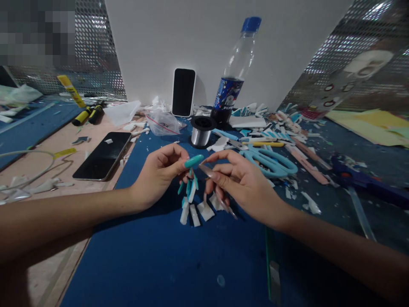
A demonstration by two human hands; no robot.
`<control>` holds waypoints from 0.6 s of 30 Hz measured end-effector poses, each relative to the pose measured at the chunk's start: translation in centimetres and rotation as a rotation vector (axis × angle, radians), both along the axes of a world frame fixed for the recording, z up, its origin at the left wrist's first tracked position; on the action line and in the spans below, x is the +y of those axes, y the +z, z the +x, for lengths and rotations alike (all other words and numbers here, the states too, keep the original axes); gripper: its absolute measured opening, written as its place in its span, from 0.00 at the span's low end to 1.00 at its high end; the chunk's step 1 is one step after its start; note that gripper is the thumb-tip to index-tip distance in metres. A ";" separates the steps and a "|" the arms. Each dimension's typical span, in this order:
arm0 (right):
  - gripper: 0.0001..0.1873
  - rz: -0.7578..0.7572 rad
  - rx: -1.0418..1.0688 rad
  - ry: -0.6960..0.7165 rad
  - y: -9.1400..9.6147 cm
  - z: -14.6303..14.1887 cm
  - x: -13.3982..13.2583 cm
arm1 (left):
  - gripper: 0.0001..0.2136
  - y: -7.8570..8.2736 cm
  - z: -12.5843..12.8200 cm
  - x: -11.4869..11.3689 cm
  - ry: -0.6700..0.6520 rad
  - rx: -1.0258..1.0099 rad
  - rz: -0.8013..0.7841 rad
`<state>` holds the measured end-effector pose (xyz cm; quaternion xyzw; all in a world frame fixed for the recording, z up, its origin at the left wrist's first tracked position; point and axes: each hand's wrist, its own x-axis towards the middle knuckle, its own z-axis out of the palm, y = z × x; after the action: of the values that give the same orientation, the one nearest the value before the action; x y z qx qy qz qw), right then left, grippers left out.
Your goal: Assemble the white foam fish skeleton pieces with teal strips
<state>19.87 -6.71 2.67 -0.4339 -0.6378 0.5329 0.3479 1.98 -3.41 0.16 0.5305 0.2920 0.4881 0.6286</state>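
Note:
My left hand (161, 175) is closed in a pinch above the blue table, with a long teal nail on the thumb. More narrow teal shapes, seemingly nails, hang below its fingers. Just below it is a small white strip (192, 193); whether the fingers hold it, I cannot tell. Facing it, my right hand (238, 179) is also pinched, its long pale nails pointing to the left thumb tip. Anything between its fingertips is too small to make out. Under both hands lie several small white pieces (194, 215) on the blue surface (166, 264).
Behind the hands stand a wire spool (201, 132), a propped phone (183, 93) and a cola bottle (228, 91). Blue-handled scissors (271, 162) and a dark blue glue gun (367, 181) lie right, among white scraps. Another phone (102, 155) lies left.

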 end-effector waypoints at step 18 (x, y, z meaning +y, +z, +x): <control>0.08 -0.088 0.027 -0.071 -0.6 0.6 0.9 | 0.16 -0.2 0.0 -0.1 -0.138 -0.050 -0.051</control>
<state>20.42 -5.84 2.09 -0.4639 -0.5933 0.5535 0.3557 1.94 -3.53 0.01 0.5208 0.2512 0.4491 0.6812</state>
